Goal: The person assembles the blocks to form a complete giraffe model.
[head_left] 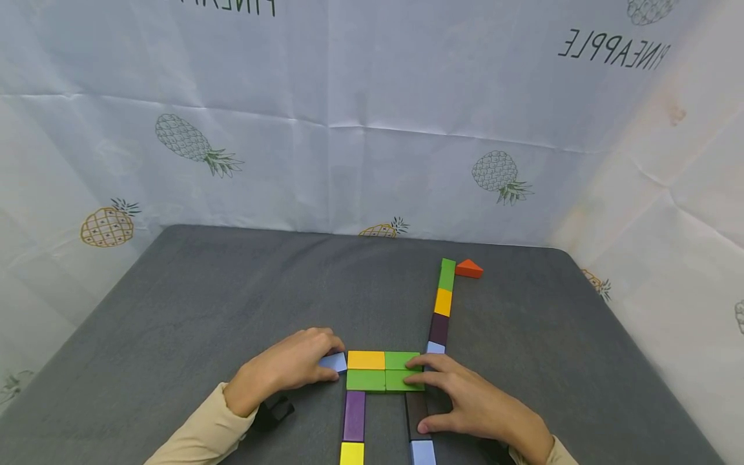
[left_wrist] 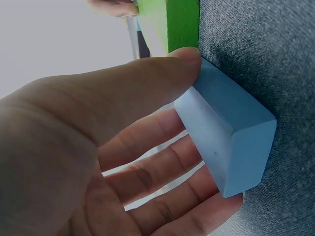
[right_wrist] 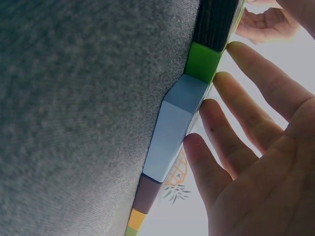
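My left hand (head_left: 287, 361) holds a light blue block (head_left: 333, 363) between thumb and fingers, at the left end of a group of flat blocks. In the left wrist view that blue block (left_wrist: 209, 132) lies on the grey cloth, its near corner angled away from the green block (left_wrist: 183, 27). The group has a yellow-orange block (head_left: 366, 360) and several green blocks (head_left: 365, 381). My right hand (head_left: 473, 397) spreads over the group's right end, fingertips on the green blocks, thumb at a dark block (head_left: 415, 413). In the right wrist view its fingers are fairly straight.
A purple block (head_left: 354, 416) and a yellow block (head_left: 351, 453) run toward me from the group; a light blue block (head_left: 422, 452) follows the dark one. A coloured row (head_left: 444, 302) stretches toward the far edge, with an orange triangle (head_left: 469, 268) beside its end. Pineapple-print cloth (head_left: 349, 181) hangs behind.
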{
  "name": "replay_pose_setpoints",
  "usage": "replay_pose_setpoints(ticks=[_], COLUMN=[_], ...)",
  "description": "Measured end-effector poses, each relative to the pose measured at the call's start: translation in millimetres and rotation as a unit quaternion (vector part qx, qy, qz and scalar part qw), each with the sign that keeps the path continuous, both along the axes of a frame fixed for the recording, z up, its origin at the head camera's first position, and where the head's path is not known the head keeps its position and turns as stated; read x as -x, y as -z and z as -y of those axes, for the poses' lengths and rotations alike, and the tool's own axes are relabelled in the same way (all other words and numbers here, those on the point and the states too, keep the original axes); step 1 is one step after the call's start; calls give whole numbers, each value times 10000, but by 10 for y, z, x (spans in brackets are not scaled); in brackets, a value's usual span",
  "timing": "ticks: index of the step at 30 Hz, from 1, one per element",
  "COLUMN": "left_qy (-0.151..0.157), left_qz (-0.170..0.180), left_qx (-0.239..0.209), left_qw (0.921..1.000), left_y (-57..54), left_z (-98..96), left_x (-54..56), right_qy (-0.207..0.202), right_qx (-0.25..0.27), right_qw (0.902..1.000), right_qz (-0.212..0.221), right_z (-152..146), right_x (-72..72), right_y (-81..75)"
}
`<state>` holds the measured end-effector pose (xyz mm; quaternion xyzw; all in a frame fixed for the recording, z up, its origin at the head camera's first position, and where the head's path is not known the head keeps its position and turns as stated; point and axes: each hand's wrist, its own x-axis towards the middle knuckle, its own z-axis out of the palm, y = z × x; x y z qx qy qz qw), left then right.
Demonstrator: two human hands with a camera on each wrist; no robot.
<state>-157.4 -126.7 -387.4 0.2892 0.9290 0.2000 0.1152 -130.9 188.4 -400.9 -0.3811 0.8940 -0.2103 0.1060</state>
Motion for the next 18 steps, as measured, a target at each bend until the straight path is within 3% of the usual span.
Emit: replay_pose_setpoints(ticks=[7, 13, 18], left_qy=[38, -151, -442], left_qz=[-64, 176, 214], left_qx=[-17, -154, -251], left_qw=[10000, 9996, 9985], left_y=[0, -2, 5], left_z=[3, 23, 77], left_x=[-2, 26, 82], right_qy=[37, 284, 842], right_qx=[-45, -80, 23], right_qw=[10000, 9995, 9947], right_qz=[-75, 57, -597], right_z=[5, 4, -66], right_x=[-6, 20, 115], right_y=[-1, -17, -18])
